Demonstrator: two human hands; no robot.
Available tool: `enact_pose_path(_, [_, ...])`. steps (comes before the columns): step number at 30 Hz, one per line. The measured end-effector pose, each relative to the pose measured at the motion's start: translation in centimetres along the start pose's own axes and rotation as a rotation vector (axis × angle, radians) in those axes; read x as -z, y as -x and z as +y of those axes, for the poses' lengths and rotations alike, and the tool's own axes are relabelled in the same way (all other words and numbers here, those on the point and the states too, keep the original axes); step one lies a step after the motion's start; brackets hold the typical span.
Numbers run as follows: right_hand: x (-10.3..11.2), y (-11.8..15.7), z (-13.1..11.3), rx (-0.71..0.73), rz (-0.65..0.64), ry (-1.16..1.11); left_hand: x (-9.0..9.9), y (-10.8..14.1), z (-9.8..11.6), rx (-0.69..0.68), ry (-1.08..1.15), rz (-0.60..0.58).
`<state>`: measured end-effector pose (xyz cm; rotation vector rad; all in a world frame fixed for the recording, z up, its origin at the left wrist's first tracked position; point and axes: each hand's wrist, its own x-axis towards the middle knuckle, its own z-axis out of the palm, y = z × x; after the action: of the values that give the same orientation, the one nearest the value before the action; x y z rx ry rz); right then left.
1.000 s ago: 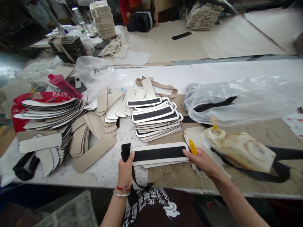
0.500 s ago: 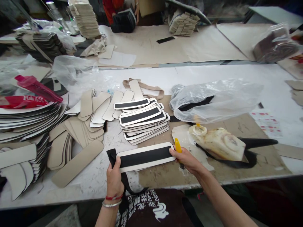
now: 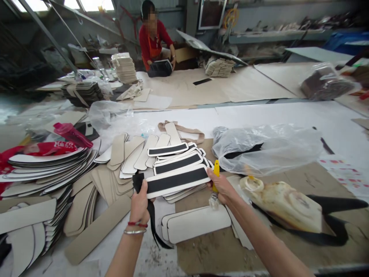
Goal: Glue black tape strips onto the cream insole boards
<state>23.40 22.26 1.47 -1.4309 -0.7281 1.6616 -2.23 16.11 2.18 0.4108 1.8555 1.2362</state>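
Observation:
A long white panel with rounded corners and a black strip down its middle (image 3: 178,181) is held up, slightly tilted, between both hands. My left hand (image 3: 139,204) grips its left end, where a black strap (image 3: 154,225) also hangs down. My right hand (image 3: 221,186) pinches the right end and also holds a yellow-handled brush (image 3: 216,169), bristles down. Just behind the panel lies a stack of similar black-striped panels (image 3: 178,164), partly hidden by it. Below, plain white panels (image 3: 198,224) lie on brown cardboard (image 3: 201,254).
Beige and white pieces (image 3: 115,184) spread to the left, beside curved stacks (image 3: 54,173) and a pink bottle (image 3: 72,134). A clear plastic bag (image 3: 268,146) and a stained container (image 3: 285,204) are at right. Across the table a person in red (image 3: 155,42) handles a black item.
The view has tilted up, bringing the far person into fuller sight. The held panel has been lifted toward the stack, uncovering plain white panels beneath.

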Motion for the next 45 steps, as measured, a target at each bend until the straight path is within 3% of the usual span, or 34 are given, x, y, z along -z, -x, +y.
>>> enact_pose_path(3, [-0.7, -1.8, -0.3, 0.073, 0.136, -0.011, -0.6, -1.9, 1.1, -0.055, 0.035, -0.023])
enact_pose_path(5, [-0.1, -1.6, 0.1, 0.071, 0.194, 0.046, 0.0, -2.3, 0.1, -0.037, -0.02, 0.044])
enact_pose_path(7, [0.8, -0.3, 0.9, 0.059, 0.195, 0.12, 1.3, -1.8, -2.2, -0.007, -0.096, 0.068])
enact_pose_path(12, [3.1, 4.7, 3.3, 0.131, 0.127, 0.273, 4.4, 3.4, -9.5, 0.129, -0.235, -0.1])
enact_pose_path(17, [2.0, 8.3, 6.2, 0.163, 0.025, 0.436, 4.1, 7.4, -13.5, 0.158, -0.367, -0.187])
enact_pose_path(22, [-1.9, 10.0, 9.7, 0.109, -0.142, 0.306, 3.4, 7.2, -13.9, 0.13, -0.44, -0.217])
enact_pose_path(25, [-3.4, 9.9, 11.7, 0.09, -0.159, 0.287, 3.2, 6.7, -13.9, 0.127, -0.508, -0.218])
enact_pose_path(27, [-3.4, 9.9, 12.7, 0.1, -0.141, 0.344, 3.0, 6.4, -14.0, 0.127, -0.561, -0.202])
enact_pose_path(30, [-1.4, 9.9, 13.3, 0.253, -0.052, 0.537, 2.9, 6.2, -14.2, 0.115, -0.624, -0.182])
enact_pose_path(34, [3.0, 10.0, 12.3, 0.542, 0.192, 0.82, 3.0, 6.5, -14.0, 0.104, -0.669, -0.189])
enact_pose_path(38, [6.6, 10.0, 10.7, 0.669, 0.366, 0.952, 2.8, 7.0, -13.4, 0.114, -0.7, -0.212])
enact_pose_path(45, [8.6, 10.9, 9.4, 0.801, 0.44, 1.091, 2.8, 7.2, -12.8, 0.102, -0.756, -0.235])
